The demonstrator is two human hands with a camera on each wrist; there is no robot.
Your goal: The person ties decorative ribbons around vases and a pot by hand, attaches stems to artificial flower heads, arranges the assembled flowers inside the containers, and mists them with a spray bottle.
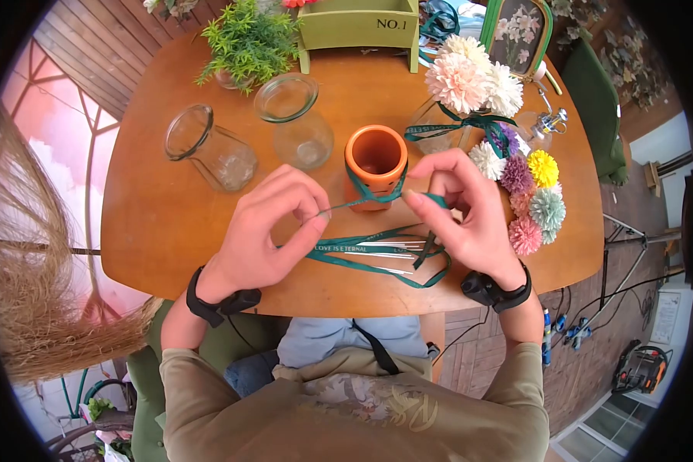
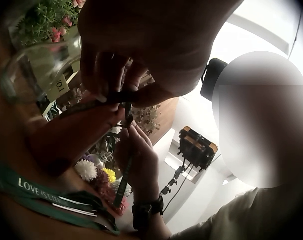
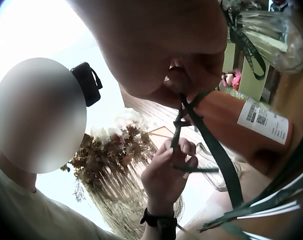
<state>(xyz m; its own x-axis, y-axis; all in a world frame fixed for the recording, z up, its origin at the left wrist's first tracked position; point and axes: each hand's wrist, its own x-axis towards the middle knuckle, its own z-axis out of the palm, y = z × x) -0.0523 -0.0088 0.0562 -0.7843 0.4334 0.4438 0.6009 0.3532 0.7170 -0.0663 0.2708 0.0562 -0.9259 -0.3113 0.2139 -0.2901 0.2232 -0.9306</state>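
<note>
An orange pot point(image 1: 375, 138) stands upright on the table, a dark green printed ribbon point(image 1: 385, 197) looped around it below the rim. On the pot's near side, the ribbon crosses itself. My left hand point(image 1: 273, 223) pinches one ribbon length between thumb and forefinger, drawn out to the left of the pot. To the right, my right hand point(image 1: 470, 212) pinches another length, its thumb close to the pot's wall. In the right wrist view, a white label point(image 3: 264, 121) shows on the pot. More green ribbon point(image 1: 339, 248) lies in front of the pot with thin white sticks point(image 1: 393, 271).
Two clear glass vases point(image 1: 223, 165) point(image 1: 304, 142) stand left of the pot. Pale flowers point(image 1: 473, 77) in a ribbon-tied glass are behind right, with colourful blooms point(image 1: 547, 208) beside my right hand. A green planter box point(image 1: 354, 31) and leafy plant point(image 1: 250, 42) stand at the back.
</note>
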